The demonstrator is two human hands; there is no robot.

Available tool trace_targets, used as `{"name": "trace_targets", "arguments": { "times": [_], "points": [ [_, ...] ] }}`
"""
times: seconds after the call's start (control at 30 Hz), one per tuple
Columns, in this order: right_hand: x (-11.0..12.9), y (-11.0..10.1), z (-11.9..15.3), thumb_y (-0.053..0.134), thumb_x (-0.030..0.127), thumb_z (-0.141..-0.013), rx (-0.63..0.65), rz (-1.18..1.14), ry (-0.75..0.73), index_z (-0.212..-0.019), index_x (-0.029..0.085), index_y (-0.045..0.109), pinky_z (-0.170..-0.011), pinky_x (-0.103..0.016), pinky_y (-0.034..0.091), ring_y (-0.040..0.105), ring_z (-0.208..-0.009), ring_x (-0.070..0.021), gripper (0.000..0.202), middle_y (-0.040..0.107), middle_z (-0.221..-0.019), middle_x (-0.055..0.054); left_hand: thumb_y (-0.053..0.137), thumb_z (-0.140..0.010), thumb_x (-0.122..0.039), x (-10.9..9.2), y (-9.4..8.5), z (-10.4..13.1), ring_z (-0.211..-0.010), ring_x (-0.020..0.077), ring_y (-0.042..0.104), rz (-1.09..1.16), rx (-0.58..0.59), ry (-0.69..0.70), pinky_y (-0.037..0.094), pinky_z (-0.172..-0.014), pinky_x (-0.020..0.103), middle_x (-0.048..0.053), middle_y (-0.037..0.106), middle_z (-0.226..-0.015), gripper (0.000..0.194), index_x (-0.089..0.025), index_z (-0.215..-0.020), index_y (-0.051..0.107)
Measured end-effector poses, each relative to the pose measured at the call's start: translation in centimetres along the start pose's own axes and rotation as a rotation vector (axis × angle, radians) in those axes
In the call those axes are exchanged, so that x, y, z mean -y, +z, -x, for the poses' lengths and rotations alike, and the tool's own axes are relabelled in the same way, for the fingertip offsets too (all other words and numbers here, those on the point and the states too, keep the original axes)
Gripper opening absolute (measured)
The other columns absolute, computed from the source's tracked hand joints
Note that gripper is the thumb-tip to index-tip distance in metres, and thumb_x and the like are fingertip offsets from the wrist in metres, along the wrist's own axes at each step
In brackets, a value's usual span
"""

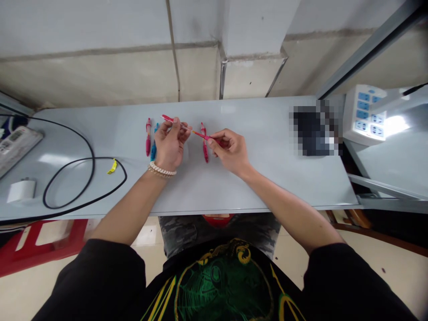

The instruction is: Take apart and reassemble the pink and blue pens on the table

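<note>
My left hand is closed on a pink and clear pen barrel, its pink end pointing up and left. A thin red refill spans the gap between my hands, its tip at the barrel's right end. My right hand pinches the pink pen part at the refill's other end. Beneath the refill, a pink pen lies upright in view on the grey table. Left of my left hand lie another pink pen and a blue pen, partly hidden by that hand.
A black cable with a yellow tag loops over the table's left side, near a white charger and a power strip. At the right are a pixelated dark object and a white socket block.
</note>
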State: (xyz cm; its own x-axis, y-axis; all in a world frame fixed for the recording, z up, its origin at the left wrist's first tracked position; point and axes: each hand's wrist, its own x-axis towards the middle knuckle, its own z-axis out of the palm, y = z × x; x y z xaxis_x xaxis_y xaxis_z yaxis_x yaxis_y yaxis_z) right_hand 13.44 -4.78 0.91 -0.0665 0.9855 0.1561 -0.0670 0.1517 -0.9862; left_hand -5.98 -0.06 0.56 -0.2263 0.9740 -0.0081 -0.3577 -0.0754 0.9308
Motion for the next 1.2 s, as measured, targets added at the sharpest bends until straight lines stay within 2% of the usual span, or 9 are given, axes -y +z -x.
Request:
{"name": "trace_targets", "arguments": {
  "times": [0.13,0.27,0.47,0.63,0.8,0.9,1.0,1.13,1.2],
  "points": [
    [0.2,-0.1,0.0,0.085,0.074,-0.084,0.011,-0.001,0.010,-0.093,0.022,0.072,-0.061,-0.028,0.054,0.065,-0.069,-0.0119,0.054,0.073,-0.080,-0.001,0.091,-0.095,-0.042,-0.2,0.1,0.1,-0.083,0.0127,0.079,0.002,0.013,0.042,0.065,-0.082,0.028,-0.002,0.075,-0.085,0.034,-0.023,-0.086,0.063],
    [0.3,0.0,0.0,0.083,0.078,-0.083,0.049,0.001,0.020,-0.093,0.022,0.069,-0.061,-0.027,0.055,0.067,-0.070,-0.0125,0.059,0.073,-0.081,-0.001,0.099,-0.084,-0.045,-0.4,1.2,1.4,-0.078,0.0144,0.081,0.024,0.095,0.021,0.067,-0.073,0.025,-0.001,0.079,-0.084,0.038,-0.023,-0.087,0.068],
    [0.1,-0.2,-0.2,0.080,0.080,-0.085,0.069,-0.012,0.024,-0.095,0.022,0.068,-0.061,-0.027,0.056,0.068,-0.069,-0.0126,0.059,0.072,-0.079,0.000,0.097,-0.086,-0.045,-0.8,2.0,2.6,-0.084,0.0166,0.083,-0.028,0.137,0.020,0.067,-0.078,0.026,0.002,0.082,-0.090,0.034,-0.023,-0.090,0.071],
    [0.1,-0.3,-0.3,0.083,0.079,-0.083,0.074,-0.075,0.065,-0.095,0.022,0.068,-0.054,-0.025,0.054,0.066,-0.063,-0.0110,0.061,0.073,-0.077,0.000,0.098,-0.085,-0.041,-1.2,1.3,1.6,-0.087,0.0154,0.084,0.048,0.053,0.078,0.066,-0.075,0.022,-0.001,0.083,-0.092,0.033,-0.025,-0.087,0.069],
    [0.3,-0.3,-0.3,0.085,0.076,-0.084,0.079,-0.085,0.077,-0.095,0.021,0.069,-0.051,-0.024,0.053,0.067,-0.063,-0.0107,0.058,0.074,-0.079,0.000,0.095,-0.089,-0.042,-1.3,-0.1,0.1,-0.098,0.0174,0.084,0.062,-0.013,0.112,0.067,-0.081,0.024,0.000,0.082,-0.097,0.031,-0.027,-0.088,0.068],
    [0.2,-0.3,-0.3,0.085,0.073,-0.085,0.076,-0.081,0.061,-0.095,0.021,0.069,-0.054,-0.025,0.055,0.067,-0.064,-0.0106,0.055,0.074,-0.080,-0.001,0.095,-0.089,-0.042,-1.2,-0.3,-0.1,-0.098,0.0177,0.084,0.046,0.024,0.097,0.067,-0.082,0.026,0.001,0.082,-0.098,0.032,-0.026,-0.088,0.068],
    [0.0,-0.2,-0.3,0.085,0.070,-0.086,0.082,-0.062,0.049,-0.098,0.021,0.068,-0.059,-0.026,0.057,0.068,-0.065,-0.0107,0.054,0.075,-0.080,0.000,0.097,-0.086,-0.043,-1.2,0.3,0.5,-0.091,0.0167,0.084,0.019,0.078,0.080,0.068,-0.079,0.024,0.000,0.081,-0.094,0.034,-0.024,-0.087,0.069],
    [-0.2,-0.2,-0.3,0.085,0.067,-0.088,0.162,-0.040,0.057,-0.113,0.021,0.067,-0.060,-0.026,0.056,0.067,-0.065,-0.0108,0.055,0.076,-0.080,0.001,0.101,-0.079,-0.052,-1.2,1.1,1.5,-0.082,0.0161,0.083,-0.056,0.144,0.086,0.066,-0.070,0.021,-0.001,0.082,-0.087,0.042,-0.024,-0.090,0.072],
    [-0.2,-0.1,-0.3,0.084,0.066,-0.090,0.206,-0.044,0.060,-0.117,0.021,0.067,-0.060,-0.026,0.056,0.066,-0.064,-0.0104,0.055,0.075,-0.079,0.002,0.100,-0.080,-0.054,-1.2,1.3,1.8,-0.080,0.0157,0.083,-0.090,0.185,0.097,0.066,-0.069,0.021,0.000,0.083,-0.086,0.042,-0.023,-0.092,0.074]
  ]
}}
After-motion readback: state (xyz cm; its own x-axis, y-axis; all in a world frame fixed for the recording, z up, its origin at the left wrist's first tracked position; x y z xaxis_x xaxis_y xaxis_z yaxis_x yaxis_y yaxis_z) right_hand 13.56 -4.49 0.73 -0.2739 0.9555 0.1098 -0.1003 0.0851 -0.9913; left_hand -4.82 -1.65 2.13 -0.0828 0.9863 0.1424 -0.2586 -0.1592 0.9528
